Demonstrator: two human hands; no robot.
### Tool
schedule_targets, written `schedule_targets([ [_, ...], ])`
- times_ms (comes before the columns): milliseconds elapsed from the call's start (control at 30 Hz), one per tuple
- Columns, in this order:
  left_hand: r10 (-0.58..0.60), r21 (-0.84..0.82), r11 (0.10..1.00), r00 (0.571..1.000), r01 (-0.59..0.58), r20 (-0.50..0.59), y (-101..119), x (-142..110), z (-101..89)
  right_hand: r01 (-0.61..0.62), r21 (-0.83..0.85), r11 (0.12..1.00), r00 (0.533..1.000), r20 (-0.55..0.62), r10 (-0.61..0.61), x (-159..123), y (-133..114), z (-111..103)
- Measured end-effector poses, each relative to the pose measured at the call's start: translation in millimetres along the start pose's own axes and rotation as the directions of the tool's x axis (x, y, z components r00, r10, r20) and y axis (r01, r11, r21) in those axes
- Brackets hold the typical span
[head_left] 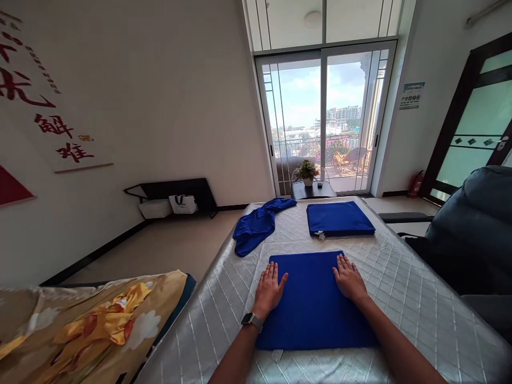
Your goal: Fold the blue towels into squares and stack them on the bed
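Observation:
A flat blue cushion cover (314,306) lies in front of me on the quilted, silvery mattress (416,298). On its left edge rests my left hand (270,289), palm down with the thumb apart from the fingers; a watch is on that wrist. My right hand (349,278) lies flat on the opposite edge, fingers stretched out. Neither hand grips anything. A white tag (277,356) sticks out at the near edge. Beyond it is a neat stack of similar blue covers (340,217), and a crumpled blue cloth (256,226) lies to its left.
At lower left is a bed with patterned bedding (168,304) and a crumpled yellow cloth (108,320). A dark armchair (476,224) stands on the right. Past the mattress are a small table (328,190) with a potted plant (307,172) and a sliding glass door (296,122).

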State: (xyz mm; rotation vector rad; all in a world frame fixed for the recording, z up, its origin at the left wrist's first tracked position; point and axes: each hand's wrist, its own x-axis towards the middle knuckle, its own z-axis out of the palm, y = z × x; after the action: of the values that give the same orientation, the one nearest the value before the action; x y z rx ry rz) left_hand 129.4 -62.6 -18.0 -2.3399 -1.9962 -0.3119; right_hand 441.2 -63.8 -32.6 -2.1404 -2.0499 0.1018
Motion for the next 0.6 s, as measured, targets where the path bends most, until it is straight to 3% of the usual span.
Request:
schedule_targets([
  [200, -0.007, -0.013, 1.000, 1.000, 0.006, -0.024, -0.8, -4.3, 3.2, -0.010, -0.014, 1.000, 1.000, 0.012, 0.010, -6.7, -4.6, -12.4],
  [467, -0.007, 0.023, 1.000, 0.999, 0.007, -0.032, -5.1, -0.4, 2.7, 0.055, -0.007, 0.998, 0.998, 0.028, -0.054, -55.1, -5.4, -11.1],
  [533, -0.029, 0.043, 0.999, 0.998, 0.032, -0.058, 3.2, 1.0, -0.7, 0.039, 0.003, 0.999, 0.999, 0.031, -0.039, -62.1, -6.3, -9.9],
  [600, -0.025, 0.042, 0.999, 0.995, 0.029, -0.093, 25.9, -0.8, -5.0, 0.028, 0.008, 1.000, 0.999, 0.032, -0.028, -64.5, -7.2, -9.4],
])
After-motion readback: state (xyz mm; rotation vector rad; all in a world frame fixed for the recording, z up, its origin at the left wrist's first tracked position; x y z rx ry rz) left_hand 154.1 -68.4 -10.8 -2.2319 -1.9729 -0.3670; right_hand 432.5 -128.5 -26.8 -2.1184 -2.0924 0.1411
